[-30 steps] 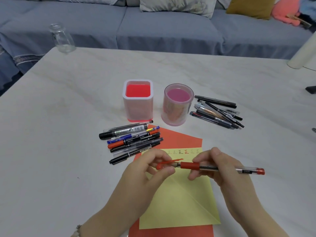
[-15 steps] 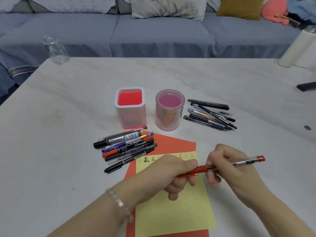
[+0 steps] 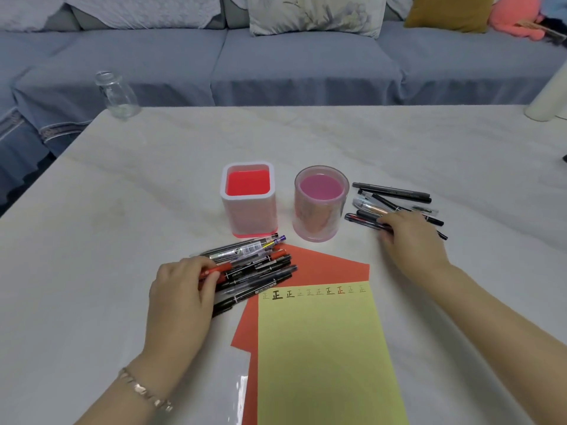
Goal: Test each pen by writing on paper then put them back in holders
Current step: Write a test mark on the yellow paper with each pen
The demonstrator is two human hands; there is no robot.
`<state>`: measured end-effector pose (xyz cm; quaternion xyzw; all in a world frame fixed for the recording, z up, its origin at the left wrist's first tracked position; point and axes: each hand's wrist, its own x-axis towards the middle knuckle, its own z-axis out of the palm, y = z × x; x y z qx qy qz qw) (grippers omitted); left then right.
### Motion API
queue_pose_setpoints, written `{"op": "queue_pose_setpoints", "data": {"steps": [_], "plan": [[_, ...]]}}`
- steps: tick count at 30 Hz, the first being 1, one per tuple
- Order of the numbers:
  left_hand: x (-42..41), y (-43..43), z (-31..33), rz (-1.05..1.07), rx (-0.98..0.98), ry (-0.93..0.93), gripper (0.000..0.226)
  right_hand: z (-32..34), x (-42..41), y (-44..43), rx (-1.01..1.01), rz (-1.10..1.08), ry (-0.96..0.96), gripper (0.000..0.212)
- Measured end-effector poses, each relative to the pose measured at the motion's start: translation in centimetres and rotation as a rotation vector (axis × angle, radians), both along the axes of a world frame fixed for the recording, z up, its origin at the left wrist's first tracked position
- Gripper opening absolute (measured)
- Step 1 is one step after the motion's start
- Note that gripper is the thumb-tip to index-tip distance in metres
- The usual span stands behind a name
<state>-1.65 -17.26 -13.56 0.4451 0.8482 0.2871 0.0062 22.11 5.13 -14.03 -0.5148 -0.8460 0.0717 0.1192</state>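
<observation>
The yellow sheet (image 3: 322, 348) lies nearest on the bench (image 3: 122, 240), over a red sheet (image 3: 322, 265). The left hand (image 3: 181, 289), palm down, curls its fingers round the red pen (image 3: 222, 267) at the left pile (image 3: 257, 268). The right hand (image 3: 411, 240) reaches out flat over the right pile (image 3: 395, 197), fingertips on a dark pen (pinching or merely touching, I cannot tell). Half a second ago both hands held the red pen together above the yellow sheet. Beyond stand the square holder (image 3: 248, 216) and round holder (image 3: 320, 222).
</observation>
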Motion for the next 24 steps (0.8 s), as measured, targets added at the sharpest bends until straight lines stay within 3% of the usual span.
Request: {"op": "queue_pose_setpoints", "data": {"steps": [3, 5, 8, 10, 15, 19, 24], "plan": [[-0.3, -0.1, -1.3, -0.012, -0.088, 0.116, 0.012, -0.6, -0.6, 0.8, 0.005, 0.014, -0.115, 0.027], [0.3, 0.1, -1.6, -0.030, -0.029, 0.197, 0.015, -0.7, -1.0, 1.1, -0.012, -0.003, -0.145, 0.028], [2.3, -0.1, -1.9, -0.269, 0.112, 0.195, 0.021, -0.8, -1.3, 1.6, -0.033, -0.015, -0.175, 0.029], [3.6, -0.6, -2.4, -0.431, 0.095, 0.127, 0.028, -0.6, -1.3, 1.4, -0.033, 0.016, -0.173, 0.026], [4.5, -2.0, -5.0, -0.587, -0.164, 0.223, 0.050, 1.3, 0.0, -2.1, -0.153, 0.056, 0.308, 0.022], [5.3, -1.9, -5.2, -0.650, -0.202, 0.284, 0.053, 3.3, 1.2, -5.3, -0.354, 0.053, 0.502, 0.033], [6.6, -0.8, -5.1, -0.687, -0.210, 0.274, 0.053, 5.3, 1.2, -8.5, -0.843, -0.087, 1.004, 0.027]]}}
